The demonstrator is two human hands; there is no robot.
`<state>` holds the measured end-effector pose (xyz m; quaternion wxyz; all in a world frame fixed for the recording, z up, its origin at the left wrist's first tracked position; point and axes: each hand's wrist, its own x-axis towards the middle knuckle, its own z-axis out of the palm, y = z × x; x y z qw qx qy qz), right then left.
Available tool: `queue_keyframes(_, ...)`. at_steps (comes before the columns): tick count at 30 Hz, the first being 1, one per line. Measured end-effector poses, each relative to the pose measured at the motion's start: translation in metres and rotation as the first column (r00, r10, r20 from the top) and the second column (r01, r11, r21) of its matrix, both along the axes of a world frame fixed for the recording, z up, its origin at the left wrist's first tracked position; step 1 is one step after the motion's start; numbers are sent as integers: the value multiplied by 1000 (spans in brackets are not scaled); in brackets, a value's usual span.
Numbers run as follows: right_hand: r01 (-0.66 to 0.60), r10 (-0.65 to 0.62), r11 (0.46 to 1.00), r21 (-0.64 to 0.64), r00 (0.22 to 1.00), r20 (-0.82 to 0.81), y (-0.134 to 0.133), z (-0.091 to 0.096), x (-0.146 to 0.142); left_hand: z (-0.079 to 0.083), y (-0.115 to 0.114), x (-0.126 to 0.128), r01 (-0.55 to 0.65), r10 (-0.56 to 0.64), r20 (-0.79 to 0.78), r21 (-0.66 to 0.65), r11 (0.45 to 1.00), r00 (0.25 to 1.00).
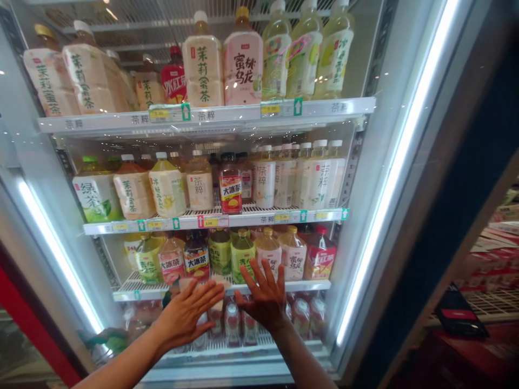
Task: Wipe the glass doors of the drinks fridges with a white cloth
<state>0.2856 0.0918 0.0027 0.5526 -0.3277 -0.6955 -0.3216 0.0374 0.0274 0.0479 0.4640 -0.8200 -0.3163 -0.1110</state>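
Observation:
Both of my hands are raised, palms toward a lit drinks fridge with shelves of bottled tea. My left hand has its fingers stretched out and holds nothing. To its right, my right hand spreads its fingers, also with nothing in them. Behind the fingertips runs the third shelf's edge, with a green tea bottle and a pink-labelled peach oolong bottle on that shelf. A black-labelled bottle stands above my left hand. I cannot tell whether either hand touches a glass door.
Large tea bottles fill the top shelf, and a red-labelled bottle stands mid-fridge. Smaller bottles line the bottom. Light strips edge both sides. A shelf with red packages is at far right.

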Motion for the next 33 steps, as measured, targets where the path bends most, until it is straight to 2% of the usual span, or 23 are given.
queue_keyframes(1,-1,1,1000,8,1000,3,-1,1,0,-4,-3,-7,15,-16,-49,-27,1000,999)
queue_keyframes(2,-1,1,1000,18,1000,2,-1,2,1,-2,-5,-14,23,-27,-82,-46,999,996)
queue_keyframes(4,4,-4,999,36,1000,-2,-2,3,1,21,-4,-23,10,-13,-60,-40,999,998)
queue_keyframes(6,18,-18,999,50,1000,0,-2,5,1,52,1,-28,-60,58,91,16,998,994)
queue_keyframes(7,27,-27,998,55,1000,3,-2,6,1,62,4,-29,-90,80,174,51,995,982)
queue_keyframes(8,35,-36,998,57,999,8,-2,6,1,65,5,-30,-108,87,234,79,991,968)
queue_keyframes(9,42,-43,997,58,999,15,-2,7,1,59,5,-33,-109,81,262,95,989,962)
queue_keyframes(10,49,-50,997,59,999,21,-2,7,1,46,3,-38,-89,61,255,99,991,965)
queue_keyframes(13,63,-65,996,62,997,37,-2,6,1,-6,-10,-67,-23,18,148,35,999,989)
queue_keyframes(14,67,-70,996,60,997,38,-2,5,2,-16,-14,-81,-15,12,127,19,1000,992)
queue_keyframes(15,72,-74,996,54,997,37,-2,4,2,-19,-18,-94,-11,9,126,14,1000,992)
queue_keyframes(16,76,-78,996,44,996,35,-1,3,3,-15,-21,-107,-17,14,147,19,1000,989)
queue_keyframes(19,83,-84,996,15,996,32,0,-1,4,16,-22,-135,-114,81,335,80,990,939)
queue_keyframes(20,81,-82,997,12,996,31,1,-2,4,22,-22,-139,-157,103,410,101,982,906)
queue_keyframes(21,76,-77,997,14,997,31,1,-3,4,21,-22,-140,-189,114,468,116,975,876)
queue_keyframes(23,62,-62,998,20,998,29,2,-3,4,0,-25,-137,-206,115,511,125,970,852)
queue_keyframes(25,51,-52,998,21,998,32,3,-3,4,-29,-30,-130,-177,110,461,104,979,881)
queue_keyframes(26,48,-49,999,22,998,35,4,-3,4,-39,-31,-126,-164,107,434,96,982,895)
queue_keyframes(27,47,-48,999,25,998,36,4,-3,4,-42,-30,-121,-155,105,413,91,984,905)
queue_keyframes(28,49,-50,998,31,998,36,4,-2,4,-37,-28,-115,-155,105,410,89,984,906)
queue_keyframes(32,57,-59,997,47,997,54,4,-1,5,10,-9,-82,-212,114,523,131,968,845)
queue_keyframes(33,54,-56,997,47,997,55,4,-1,4,13,-6,-75,-211,106,528,144,967,843)
